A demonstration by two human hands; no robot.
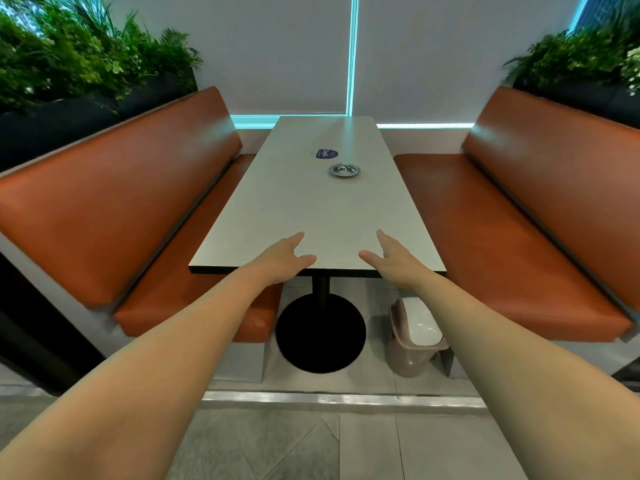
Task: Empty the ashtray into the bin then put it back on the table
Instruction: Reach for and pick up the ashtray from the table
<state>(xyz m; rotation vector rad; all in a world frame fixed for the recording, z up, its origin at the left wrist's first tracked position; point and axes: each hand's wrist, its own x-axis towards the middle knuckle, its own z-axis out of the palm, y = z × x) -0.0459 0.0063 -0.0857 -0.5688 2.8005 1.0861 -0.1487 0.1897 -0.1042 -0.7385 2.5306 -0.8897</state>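
A round metal ashtray (344, 170) rests on the long grey table (294, 216), past its middle. What lies inside it is too small to tell. A small beige bin (415, 336) with a white swing lid stands on the floor under the table's near right corner. My left hand (282, 259) and my right hand (393, 258) reach forward over the table's near edge, both empty with fingers apart, well short of the ashtray.
A round blue sticker (327, 153) lies on the table just beyond the ashtray. Orange benches (194, 244) (491, 230) flank the table on both sides. The black pedestal base (320, 332) stands left of the bin. Planters with green foliage (79, 64) top both bench backs.
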